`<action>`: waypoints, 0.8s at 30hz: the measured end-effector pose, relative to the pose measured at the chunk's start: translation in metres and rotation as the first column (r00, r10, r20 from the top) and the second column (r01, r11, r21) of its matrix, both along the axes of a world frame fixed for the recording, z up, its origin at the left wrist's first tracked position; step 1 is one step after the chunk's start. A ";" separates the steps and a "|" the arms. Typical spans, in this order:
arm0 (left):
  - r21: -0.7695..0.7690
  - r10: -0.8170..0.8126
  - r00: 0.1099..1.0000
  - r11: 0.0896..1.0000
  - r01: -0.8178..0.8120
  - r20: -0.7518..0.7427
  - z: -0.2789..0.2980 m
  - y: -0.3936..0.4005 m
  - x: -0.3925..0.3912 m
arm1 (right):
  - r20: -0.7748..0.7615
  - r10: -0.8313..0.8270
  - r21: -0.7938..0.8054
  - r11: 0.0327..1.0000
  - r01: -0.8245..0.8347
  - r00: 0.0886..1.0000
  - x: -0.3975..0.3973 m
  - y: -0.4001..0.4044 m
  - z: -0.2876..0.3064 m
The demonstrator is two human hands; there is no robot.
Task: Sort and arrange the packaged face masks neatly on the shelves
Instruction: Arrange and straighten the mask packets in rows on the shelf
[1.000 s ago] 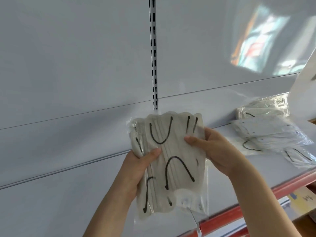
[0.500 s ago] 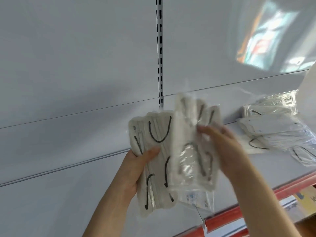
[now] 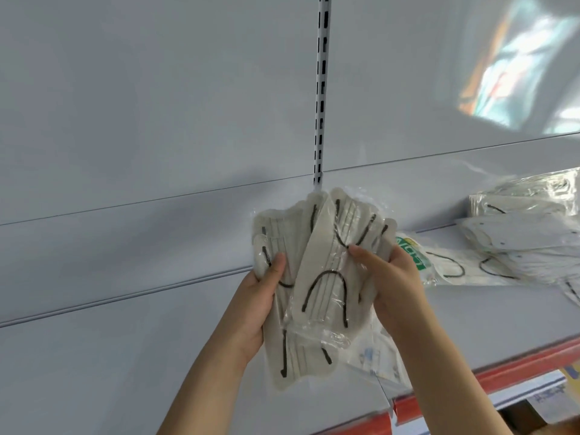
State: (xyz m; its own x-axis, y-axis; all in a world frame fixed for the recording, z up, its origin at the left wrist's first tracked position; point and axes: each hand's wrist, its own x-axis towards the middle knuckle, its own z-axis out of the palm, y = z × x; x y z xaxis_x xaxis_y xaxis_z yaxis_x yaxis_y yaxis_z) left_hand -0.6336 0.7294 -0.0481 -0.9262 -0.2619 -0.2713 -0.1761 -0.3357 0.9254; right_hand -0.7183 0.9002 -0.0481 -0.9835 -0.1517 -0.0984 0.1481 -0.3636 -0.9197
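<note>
I hold a bundle of packaged face masks above the white shelf [image 3: 489, 312], off-white with black ear loops in clear plastic. My left hand [image 3: 260, 296] grips the rear packs [image 3: 292, 350], thumb on their front. My right hand [image 3: 392, 277] pinches the front pack [image 3: 326, 287], which tilts across the others. A loose pile of more mask packs [image 3: 514, 233] lies on the shelf at the right, one with a green label [image 3: 414, 255].
A slotted white upright [image 3: 321, 89] runs down the shelf's back panel above my hands. The shelf's front edge is a red strip [image 3: 489, 381] with price labels below it. A bright reflection shows on the panel at the upper right.
My right hand drew the front pack off the bundle, swung it right, and now holds it flat and tilted over the others. The view shifted left, showing more of the pile.
</note>
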 end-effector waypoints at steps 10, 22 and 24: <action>-0.221 0.201 0.971 0.949 -0.226 -0.132 0.003 -0.013 -0.001 | -0.144 0.171 0.022 0.985 -0.169 0.975 0.021 -0.027 0.002; -0.507 -0.172 0.955 0.861 0.027 -0.242 -0.001 -0.033 0.019 | -0.331 0.464 0.227 0.884 -0.408 0.822 0.031 -0.034 -0.006; -0.512 -0.146 0.960 0.859 0.003 -0.239 -0.003 -0.029 0.021 | -0.329 0.455 0.230 0.888 -0.398 0.827 0.033 -0.037 -0.004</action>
State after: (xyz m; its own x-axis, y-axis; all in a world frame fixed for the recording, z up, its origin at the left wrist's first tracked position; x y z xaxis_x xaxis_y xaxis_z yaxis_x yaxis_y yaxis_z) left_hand -0.6125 0.7002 -0.0511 -0.9659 -0.2230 0.1314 0.0887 0.1919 0.9774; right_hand -0.6851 0.8634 -0.0522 -0.7924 -0.5769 0.1984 -0.0977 -0.2011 -0.9747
